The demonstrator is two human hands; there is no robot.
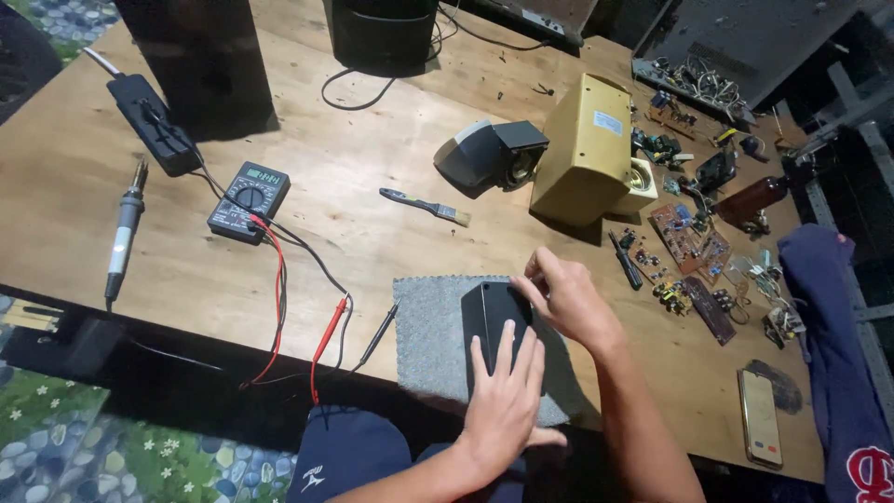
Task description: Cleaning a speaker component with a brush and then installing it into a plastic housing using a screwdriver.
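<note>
- Your left hand (506, 396) lies flat at lower centre of the frame, fingers straight and spread, palm pressing down on the near end of the black box (495, 321).
- Your right hand (565, 298) sits just right of centre, fingers curled over the box's far right edge, gripping it.
- The black box rests on a grey mat (428, 335) at the near edge of the wooden table (372, 168), lower centre.
- A small brush (426, 206) lies above the mat, mid-frame.
- A yellow speaker box (585, 149) stands upper right of centre, with a grey speaker (489, 154) just to its left.
- A meter (248, 201) sits left of centre; its red and black probes (328, 337) trail toward the table edge.
- A soldering iron (124, 231) lies at far left.
- Circuit boards (687, 237) are scattered at right; a phone (760, 416) lies lower right.
</note>
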